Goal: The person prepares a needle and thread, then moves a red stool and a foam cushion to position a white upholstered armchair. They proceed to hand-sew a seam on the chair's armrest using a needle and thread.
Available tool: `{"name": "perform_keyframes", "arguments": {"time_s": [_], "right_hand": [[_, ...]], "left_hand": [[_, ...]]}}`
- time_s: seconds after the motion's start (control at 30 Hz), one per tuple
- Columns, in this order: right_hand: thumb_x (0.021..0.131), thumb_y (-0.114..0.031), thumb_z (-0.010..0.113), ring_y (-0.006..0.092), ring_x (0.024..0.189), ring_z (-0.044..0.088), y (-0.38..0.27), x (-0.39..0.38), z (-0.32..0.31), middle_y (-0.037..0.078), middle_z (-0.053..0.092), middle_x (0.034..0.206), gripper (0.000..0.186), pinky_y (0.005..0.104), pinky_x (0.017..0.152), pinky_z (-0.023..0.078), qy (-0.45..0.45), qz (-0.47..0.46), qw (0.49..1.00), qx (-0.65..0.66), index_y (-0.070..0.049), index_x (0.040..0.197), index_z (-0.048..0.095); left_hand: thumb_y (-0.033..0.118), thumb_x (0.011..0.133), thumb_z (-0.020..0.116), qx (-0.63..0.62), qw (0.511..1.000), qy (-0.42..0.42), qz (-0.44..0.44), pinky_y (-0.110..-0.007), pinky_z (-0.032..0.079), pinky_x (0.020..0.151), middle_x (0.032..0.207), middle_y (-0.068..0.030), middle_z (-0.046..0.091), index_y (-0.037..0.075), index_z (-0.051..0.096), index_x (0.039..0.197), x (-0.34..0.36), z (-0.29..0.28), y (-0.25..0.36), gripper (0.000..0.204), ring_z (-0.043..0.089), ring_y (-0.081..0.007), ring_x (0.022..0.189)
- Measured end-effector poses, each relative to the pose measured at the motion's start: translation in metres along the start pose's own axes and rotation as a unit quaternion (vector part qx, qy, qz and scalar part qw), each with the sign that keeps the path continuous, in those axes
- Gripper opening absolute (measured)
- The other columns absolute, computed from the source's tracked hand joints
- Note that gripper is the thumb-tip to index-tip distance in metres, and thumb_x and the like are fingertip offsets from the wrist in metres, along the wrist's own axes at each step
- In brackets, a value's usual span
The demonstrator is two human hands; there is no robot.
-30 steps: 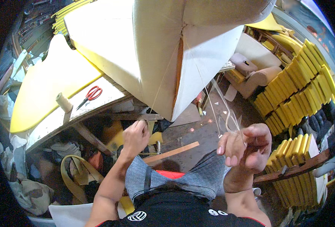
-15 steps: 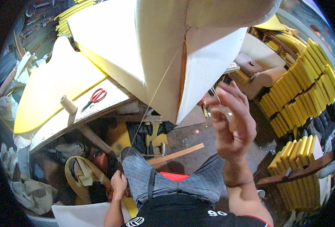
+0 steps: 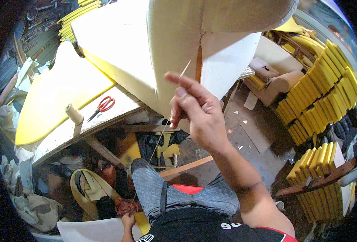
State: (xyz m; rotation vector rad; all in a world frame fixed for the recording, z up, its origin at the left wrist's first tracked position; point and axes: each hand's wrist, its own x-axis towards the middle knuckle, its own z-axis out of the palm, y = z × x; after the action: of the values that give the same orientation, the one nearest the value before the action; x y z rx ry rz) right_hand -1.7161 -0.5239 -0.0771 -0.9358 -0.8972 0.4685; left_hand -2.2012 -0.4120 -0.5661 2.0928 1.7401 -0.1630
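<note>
A large pale fabric-covered upholstery piece (image 3: 174,40) with a brown-edged vertical gap (image 3: 199,68) at its middle fills the upper centre. In front of it is my right hand (image 3: 200,117), index finger stretched out to the left and the other fingers curled on a thin light thread (image 3: 158,141). Above that index finger a short pale length of thread shows, pointing at the gap. Downward, the thread crosses my left thigh toward my left hand (image 3: 128,221), which is closed low beside my leg. The thread's end there is too small to see.
Red-handled scissors (image 3: 105,104) and a thread spool (image 3: 74,114) lie on the bench (image 3: 102,117) at left, beside a yellow-edged panel (image 3: 57,101). Stacks of yellow foam pieces (image 3: 319,101) stand at right. A wooden strip (image 3: 186,167) lies beyond my knees.
My right hand has swung left from beside the upholstery piece to in front of its gap. My left hand has dropped lower. The thread now passes by my right hand.
</note>
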Motion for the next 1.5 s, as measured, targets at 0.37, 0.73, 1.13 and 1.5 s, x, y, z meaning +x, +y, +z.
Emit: {"name": "perform_keyframes", "arguments": {"time_s": [0.37, 0.73, 1.13, 1.5], "right_hand": [[0.096, -0.005, 0.055, 0.0013, 0.062, 0.043, -0.043, -0.05, -0.063, -0.006, 0.058, 0.08, 0.025, 0.0198, 0.053, 0.034, 0.19, -0.05, 0.954, -0.228, -0.002, 0.118, 0.069], [0.081, -0.016, 0.079, 0.0272, 0.113, 0.06, -0.046, -0.086, -0.03, 0.016, 0.064, 0.12, 0.045, 0.0367, 0.089, 0.051, -0.116, -0.175, 0.84, -0.501, -0.004, 0.123, 0.066], [0.076, 0.001, 0.079, 0.0235, 0.087, 0.07, -0.028, -0.103, -0.057, 0.012, 0.073, 0.095, 0.032, 0.0346, 0.081, 0.055, -0.09, -0.141, 0.933, -0.319, 0.0, 0.107, 0.071], [0.101, -0.021, 0.058, 0.0161, 0.076, 0.065, -0.014, -0.143, -0.077, 0.011, 0.063, 0.109, 0.022, 0.0232, 0.06, 0.053, 0.217, -0.134, 0.966, -0.039, -0.003, 0.113, 0.064]], "left_hand": [[0.003, 0.089, 0.06, -0.202, 0.919, 0.217, 0.258, -0.045, 0.05, 0.071, 0.084, -0.022, 0.064, -0.003, 0.062, 0.09, 0.02, -0.132, 0.158, 0.006, 0.063, -0.0417, 0.079], [0.001, 0.069, 0.071, -0.124, 0.659, 0.23, 0.705, -0.037, 0.051, 0.058, 0.074, -0.0103, 0.064, 0.002, 0.064, 0.081, -0.09, -0.338, 0.397, 0.015, 0.063, -0.0268, 0.064], [-0.007, 0.071, 0.069, -0.381, 0.581, 0.261, 0.67, -0.032, 0.05, 0.055, 0.071, -0.0112, 0.063, 0.001, 0.064, 0.084, -0.123, -0.316, 0.464, 0.016, 0.063, -0.0253, 0.059], [-0.003, 0.079, 0.069, -0.472, 0.57, 0.17, 0.651, -0.031, 0.052, 0.062, 0.076, -0.0099, 0.066, -0.002, 0.066, 0.096, -0.136, -0.284, 0.489, 0.017, 0.065, -0.0216, 0.065]]}}
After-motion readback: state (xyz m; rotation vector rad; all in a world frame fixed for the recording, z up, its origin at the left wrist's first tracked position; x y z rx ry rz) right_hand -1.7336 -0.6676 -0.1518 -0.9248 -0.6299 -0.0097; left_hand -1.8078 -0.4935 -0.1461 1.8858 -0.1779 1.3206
